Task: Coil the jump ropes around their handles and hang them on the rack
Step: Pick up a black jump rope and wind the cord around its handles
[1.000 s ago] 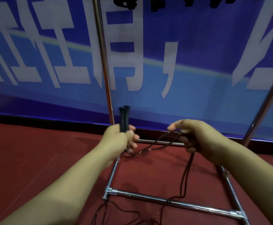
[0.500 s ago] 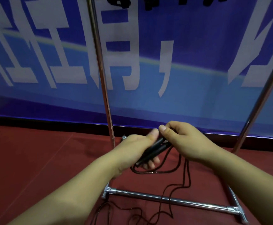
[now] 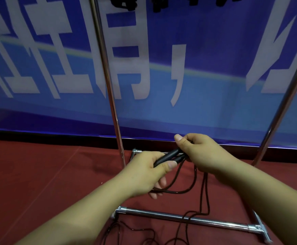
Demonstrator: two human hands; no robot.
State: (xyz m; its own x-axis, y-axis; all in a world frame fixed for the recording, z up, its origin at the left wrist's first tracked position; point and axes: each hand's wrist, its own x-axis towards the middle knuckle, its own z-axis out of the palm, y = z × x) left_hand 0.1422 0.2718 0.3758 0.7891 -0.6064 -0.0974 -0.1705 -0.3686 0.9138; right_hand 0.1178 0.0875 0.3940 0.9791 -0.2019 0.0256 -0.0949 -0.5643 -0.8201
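My left hand [image 3: 149, 172] grips the two black jump-rope handles [image 3: 169, 157], held side by side and pointing up to the right. My right hand [image 3: 202, 152] pinches the dark rope at the handles' far end. A loop of the dark rope [image 3: 176, 190] hangs below my left hand, and more of it trails down over the rack's lower bar to the floor. The chrome rack [image 3: 107, 76] stands right behind my hands. Black coiled ropes [image 3: 126, 3] hang at the top edge of the view.
The rack's base bars [image 3: 162, 215] lie on the red floor below my hands, with loose rope piled near the front bar. A blue banner with white characters [image 3: 55, 59] covers the wall behind. The rack's right upright [image 3: 285, 96] slants up at the right.
The handles have tipped from upright to slanting right. My right hand has come in from the right to their far end, and a rope loop now hangs under my left hand.
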